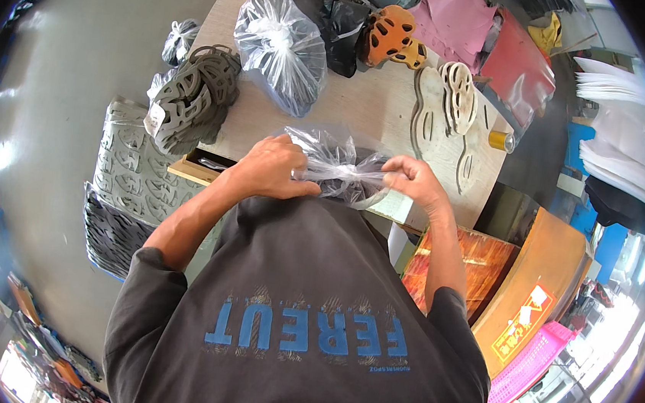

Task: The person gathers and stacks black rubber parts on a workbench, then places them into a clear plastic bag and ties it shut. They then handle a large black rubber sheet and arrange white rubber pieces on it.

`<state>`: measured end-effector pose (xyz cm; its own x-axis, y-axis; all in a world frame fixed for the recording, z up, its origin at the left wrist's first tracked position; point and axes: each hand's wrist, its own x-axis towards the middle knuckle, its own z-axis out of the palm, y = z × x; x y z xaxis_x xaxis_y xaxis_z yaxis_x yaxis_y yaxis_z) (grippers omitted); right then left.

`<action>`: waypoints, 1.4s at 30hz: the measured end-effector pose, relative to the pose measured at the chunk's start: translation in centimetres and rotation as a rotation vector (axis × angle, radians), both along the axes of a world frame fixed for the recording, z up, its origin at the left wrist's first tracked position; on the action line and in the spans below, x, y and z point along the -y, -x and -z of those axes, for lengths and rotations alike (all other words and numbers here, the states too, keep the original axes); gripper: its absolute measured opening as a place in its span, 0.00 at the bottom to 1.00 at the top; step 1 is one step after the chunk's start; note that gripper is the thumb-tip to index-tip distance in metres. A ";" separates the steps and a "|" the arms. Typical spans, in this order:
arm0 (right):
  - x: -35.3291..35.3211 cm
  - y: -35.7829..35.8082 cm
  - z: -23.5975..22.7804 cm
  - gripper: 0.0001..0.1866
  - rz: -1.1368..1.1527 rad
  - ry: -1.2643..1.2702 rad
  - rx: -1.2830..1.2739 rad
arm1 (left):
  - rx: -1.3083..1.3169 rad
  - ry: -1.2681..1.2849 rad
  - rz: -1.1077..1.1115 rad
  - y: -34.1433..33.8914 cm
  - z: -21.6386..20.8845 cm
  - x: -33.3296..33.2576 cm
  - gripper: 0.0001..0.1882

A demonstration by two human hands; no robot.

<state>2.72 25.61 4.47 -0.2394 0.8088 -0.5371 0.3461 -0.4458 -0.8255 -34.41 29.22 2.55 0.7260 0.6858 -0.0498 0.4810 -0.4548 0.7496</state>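
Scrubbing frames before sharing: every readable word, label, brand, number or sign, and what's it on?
Dark T-shirt: large blue capitals, legible; wording not copied here.
Same shirt: small blue lettering, too small to read.
Orange-brown wooden panel: red-orange sticker with yellow characters, too blurred to read.
Grey cutouts: pale tag, can't tell if it's marked.

Plastic bag (glossy), matt cloth shirt

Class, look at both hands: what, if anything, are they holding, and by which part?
A clear plastic bag; the left hand and right hand grip its bunched neck from opposite sides.
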 end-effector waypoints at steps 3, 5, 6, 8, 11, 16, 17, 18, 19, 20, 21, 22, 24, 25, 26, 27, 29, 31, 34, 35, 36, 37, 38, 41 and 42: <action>-0.4 0.0 -0.7 0.13 -0.169 -0.011 0.278 | 0.002 -0.021 0.178 -0.3 0.6 -1.1 0.14; 0.0 -0.4 -0.6 0.14 -0.134 -0.152 0.357 | 0.285 0.000 0.120 1.2 1.3 -1.4 0.11; 0.5 -0.5 -0.2 0.14 -0.090 -0.172 0.305 | 0.407 0.082 0.058 2.4 1.6 -1.0 0.09; 1.4 -0.9 1.2 0.14 -0.016 -0.141 0.268 | 0.302 0.198 0.077 3.7 3.0 -0.2 0.10; 2.0 -2.0 2.8 0.14 -0.085 -0.361 0.367 | 0.271 0.363 0.015 4.8 4.5 0.0 0.13; 0.7 -1.9 0.1 0.11 -0.189 -0.607 0.505 | 0.312 0.918 -0.302 3.4 1.0 -1.0 0.16; 0.5 -1.3 -1.3 0.10 -0.117 -0.547 0.404 | 0.314 1.053 -0.434 2.8 -0.5 -0.9 0.16; 0.3 -0.6 -2.8 0.08 -0.058 -0.484 0.297 | 0.453 1.003 -0.442 1.6 -1.7 -1.2 0.16; -0.1 0.2 -4.2 0.07 0.004 -0.423 0.184 | 0.557 0.954 -0.468 -0.5 -2.6 -1.7 0.16; -0.5 1.1 -5.3 0.06 -0.062 -0.440 0.138 | 0.693 0.873 -0.481 -2.6 -3.2 -2.0 0.17; -0.8 2.3 -6.1 0.05 -0.122 -0.454 0.086 | 0.581 0.812 -0.438 -4.7 -3.8 -2.1 0.16; -1.0 3.4 -6.7 0.04 -0.187 -0.465 0.031 | 0.499 0.728 -0.390 -6.3 -4.3 -2.0 0.15; -1.9 5.5 -6.7 0.06 -0.327 -0.706 0.139 | 0.178 0.246 0.000 -8.0 -5.3 -1.5 0.12; -2.1 6.5 -6.4 0.06 -0.258 -0.630 -0.016 | 0.175 0.353 -0.090 -7.9 -5.9 -0.8 0.12; -2.3 7.4 -5.9 0.06 -0.195 -0.505 -0.141 | 0.111 0.506 -0.158 -7.8 -6.5 -0.1 0.12; -2.4 8.0 -5.5 0.06 -0.150 -0.413 -0.179 | 0.216 0.527 -0.235 -6.9 -7.0 0.0 0.11; -2.7 9.0 -4.7 0.06 -0.049 -0.156 -0.200 | 0.195 0.408 -0.324 -6.2 -7.8 0.7 0.10; -2.9 9.8 -4.4 0.07 -0.050 -0.220 -0.173 | 0.187 0.365 -0.437 -6.1 -8.1 1.4 0.11; -3.2 10.1 -4.9 0.08 -0.038 -0.254 -0.073 | 0.268 0.291 -0.664 -6.7 -7.5 2.3 0.10; -3.3 10.0 -5.2 0.08 -0.033 -0.268 -0.034 | 0.272 0.345 -0.703 -6.7 -7.1 2.4 0.12; -3.5 9.9 -5.3 0.08 -0.047 -0.306 -0.032 | 0.361 0.529 -0.670 -6.7 -6.7 2.6 0.11; -3.8 9.7 -5.3 0.07 -0.006 -0.184 -0.210 | 0.457 0.673 -0.635 -6.6 -6.3 2.7 0.11; -4.1 9.5 -5.2 0.08 0.047 0.003 -0.263 | 0.554 0.807 -0.596 -6.2 -5.9 2.7 0.11; -6.0 9.8 -4.0 0.09 -0.047 0.400 -0.382 | 0.794 1.117 -0.187 -5.7 -5.6 2.7 0.12; -7.1 10.2 -3.5 0.09 -0.145 0.304 -0.335 | 0.642 1.130 -0.072 -5.6 -5.7 2.6 0.12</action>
